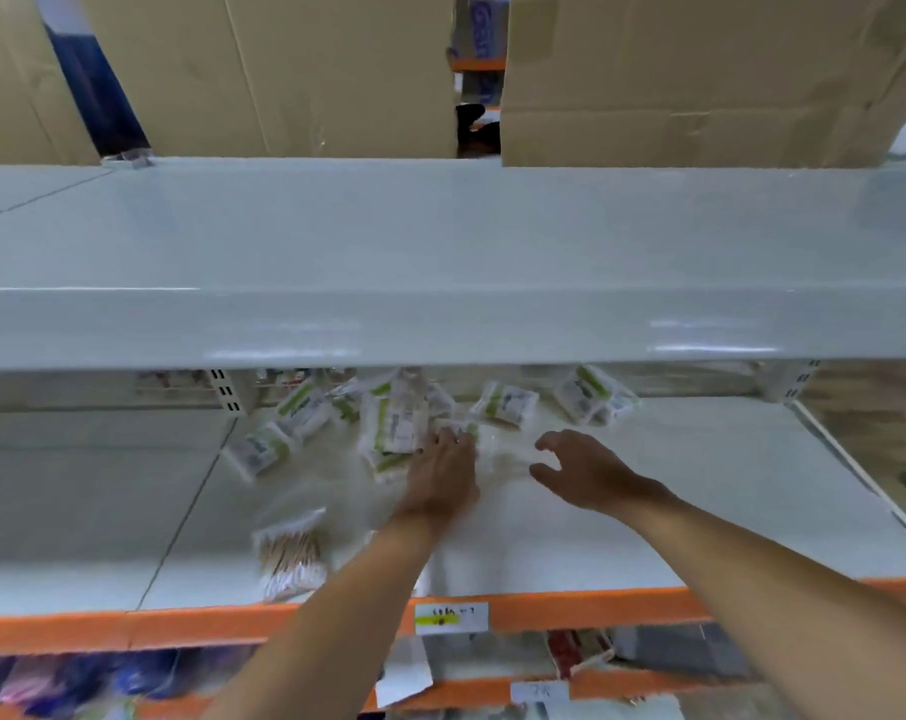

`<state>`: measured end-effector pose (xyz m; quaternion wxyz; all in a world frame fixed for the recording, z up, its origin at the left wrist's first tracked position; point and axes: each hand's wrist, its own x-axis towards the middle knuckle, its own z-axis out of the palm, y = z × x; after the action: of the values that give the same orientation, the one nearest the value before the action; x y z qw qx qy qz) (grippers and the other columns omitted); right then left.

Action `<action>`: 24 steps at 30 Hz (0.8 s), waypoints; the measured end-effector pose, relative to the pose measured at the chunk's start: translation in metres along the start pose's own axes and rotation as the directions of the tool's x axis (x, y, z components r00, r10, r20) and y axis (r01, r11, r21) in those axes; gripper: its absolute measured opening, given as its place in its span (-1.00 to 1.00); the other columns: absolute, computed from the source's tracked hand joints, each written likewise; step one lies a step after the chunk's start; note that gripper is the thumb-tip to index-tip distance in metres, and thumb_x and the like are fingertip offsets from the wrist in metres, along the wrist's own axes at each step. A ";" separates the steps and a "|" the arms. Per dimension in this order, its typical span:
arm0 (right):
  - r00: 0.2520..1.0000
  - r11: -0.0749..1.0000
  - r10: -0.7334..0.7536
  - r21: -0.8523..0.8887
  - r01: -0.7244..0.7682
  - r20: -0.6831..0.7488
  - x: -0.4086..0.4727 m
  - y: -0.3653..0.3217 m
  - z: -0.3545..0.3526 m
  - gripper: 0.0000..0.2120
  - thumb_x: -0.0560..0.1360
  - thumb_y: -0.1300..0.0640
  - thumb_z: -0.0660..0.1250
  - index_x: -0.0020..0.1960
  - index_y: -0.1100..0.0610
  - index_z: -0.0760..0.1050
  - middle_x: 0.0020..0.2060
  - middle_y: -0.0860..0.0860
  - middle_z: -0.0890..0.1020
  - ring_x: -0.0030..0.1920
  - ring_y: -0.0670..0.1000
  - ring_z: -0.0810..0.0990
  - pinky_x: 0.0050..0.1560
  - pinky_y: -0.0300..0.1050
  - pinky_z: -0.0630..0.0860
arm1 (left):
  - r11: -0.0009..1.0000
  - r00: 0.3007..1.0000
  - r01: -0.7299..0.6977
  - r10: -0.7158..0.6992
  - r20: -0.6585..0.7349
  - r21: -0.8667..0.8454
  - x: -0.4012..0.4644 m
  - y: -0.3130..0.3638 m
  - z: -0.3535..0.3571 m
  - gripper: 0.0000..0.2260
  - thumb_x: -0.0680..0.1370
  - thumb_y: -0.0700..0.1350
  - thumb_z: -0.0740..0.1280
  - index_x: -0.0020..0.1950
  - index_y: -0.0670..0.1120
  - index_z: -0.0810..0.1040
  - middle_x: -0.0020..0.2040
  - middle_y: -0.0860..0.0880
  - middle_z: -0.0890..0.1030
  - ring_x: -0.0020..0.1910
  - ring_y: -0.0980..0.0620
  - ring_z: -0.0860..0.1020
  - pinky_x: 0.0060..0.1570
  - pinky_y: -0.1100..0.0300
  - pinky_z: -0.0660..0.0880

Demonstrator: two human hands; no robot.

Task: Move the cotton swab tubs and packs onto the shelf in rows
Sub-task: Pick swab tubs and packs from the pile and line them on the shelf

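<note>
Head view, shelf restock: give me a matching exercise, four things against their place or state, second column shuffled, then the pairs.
Things:
1. left hand
2. right hand
3. pack of wooden-stick swabs
4. cardboard boxes

Places or states:
A. near the front edge of the shelf, left of the left forearm
B. on the upper shelf
C. on the pile of green-labelled packs
D. fingers loosely curled, holding nothing

Pairs: 1-C, 2-D, 3-A, 4-B

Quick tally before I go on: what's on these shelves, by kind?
Green-labelled swab packs: at least 5, blurred
Wooden-stick swab pack: 1
Cardboard boxes: 3
Total: at least 9
</note>
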<state>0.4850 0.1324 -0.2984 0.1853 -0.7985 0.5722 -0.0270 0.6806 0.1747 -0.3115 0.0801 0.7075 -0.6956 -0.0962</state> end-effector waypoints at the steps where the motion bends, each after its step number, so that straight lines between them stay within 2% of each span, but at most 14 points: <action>1: 1.000 1.000 -0.007 -0.001 0.007 -0.002 0.004 0.002 0.001 -0.53 0.60 -0.11 0.22 0.44 0.06 0.37 0.36 0.04 0.48 0.34 0.05 0.46 0.33 -0.03 0.40 | 1.000 1.000 0.010 -0.010 -0.008 -0.015 -0.001 0.002 -0.001 -0.65 0.53 -0.24 0.20 0.32 -0.11 0.43 0.29 -0.17 0.44 0.32 -0.18 0.40 0.22 0.00 0.43; 6: 0.999 0.999 -0.054 0.002 0.054 0.009 0.017 0.004 0.016 -0.52 0.63 -0.01 0.16 0.51 0.08 0.28 0.44 0.07 0.38 0.43 0.09 0.36 0.40 -0.01 0.32 | 0.997 0.993 0.070 -0.074 -0.091 -0.044 -0.005 0.003 -0.004 -0.65 0.53 -0.29 0.19 0.32 -0.12 0.44 0.26 -0.18 0.48 0.27 -0.18 0.40 0.08 -0.02 0.49; 11: 0.997 0.997 -0.078 -0.002 0.078 -0.004 0.027 -0.002 0.027 -0.46 0.61 0.10 0.14 0.57 0.09 0.16 0.54 0.08 0.23 0.46 0.17 0.30 0.43 0.06 0.31 | 0.998 0.994 0.052 -0.054 -0.099 -0.021 -0.004 -0.004 -0.001 -0.63 0.52 -0.29 0.20 0.32 -0.10 0.46 0.34 -0.09 0.45 0.31 -0.15 0.36 0.15 -0.02 0.46; 15: 0.991 0.993 -0.116 -0.023 0.114 -0.069 0.037 -0.007 0.032 -0.46 0.61 0.06 0.13 0.57 0.03 0.13 0.56 0.05 0.19 0.43 0.18 0.32 0.39 0.10 0.33 | 0.999 0.998 0.045 -0.045 -0.051 0.004 -0.002 -0.008 0.002 -0.71 0.50 -0.28 0.21 0.19 -0.06 0.47 0.24 -0.09 0.52 0.28 -0.16 0.39 0.14 0.00 0.40; 17: 0.991 0.994 -0.113 -0.013 0.112 -0.079 0.045 -0.010 0.031 -0.46 0.61 0.06 0.12 0.57 0.03 0.12 0.57 0.04 0.18 0.47 0.17 0.29 0.41 0.11 0.31 | 0.998 0.998 0.056 -0.055 -0.034 0.013 -0.001 -0.009 0.000 -0.71 0.50 -0.25 0.22 0.20 -0.06 0.47 0.22 -0.12 0.52 0.28 -0.17 0.38 0.17 -0.01 0.39; 19: 0.992 0.995 -0.097 0.004 0.098 -0.075 0.052 -0.011 0.031 -0.46 0.60 0.08 0.11 0.57 0.02 0.13 0.56 0.05 0.23 0.47 0.16 0.30 0.42 0.10 0.32 | 0.997 0.997 0.073 -0.072 -0.035 0.020 -0.001 -0.012 -0.001 -0.68 0.51 -0.20 0.23 0.26 -0.08 0.47 0.24 -0.15 0.50 0.28 -0.19 0.37 0.20 -0.01 0.39; 21: 0.993 0.997 -0.080 -0.011 0.080 -0.085 0.057 -0.013 0.032 -0.47 0.59 0.11 0.12 0.55 0.03 0.17 0.49 0.06 0.36 0.38 0.17 0.39 0.36 0.09 0.36 | 0.994 0.994 0.109 -0.109 -0.025 -0.030 -0.001 -0.016 -0.003 -0.67 0.50 -0.13 0.24 0.26 -0.09 0.48 0.27 -0.17 0.47 0.29 -0.21 0.36 0.21 -0.03 0.39; 24: 0.987 0.997 -0.056 -0.060 0.047 -0.151 0.059 -0.016 0.036 -0.51 0.61 0.07 0.12 0.53 0.04 0.20 0.42 0.09 0.42 0.29 0.20 0.44 0.31 0.09 0.35 | 0.976 0.986 0.165 -0.158 0.057 -0.139 -0.001 -0.026 -0.005 -0.61 0.44 0.03 0.38 0.22 -0.09 0.55 0.28 -0.15 0.48 0.29 -0.18 0.36 0.26 0.01 0.33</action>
<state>0.5288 0.0917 -0.3369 0.1178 -0.8135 0.5643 -0.0768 0.7071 0.1758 -0.3133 0.1068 0.7517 -0.6287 -0.1682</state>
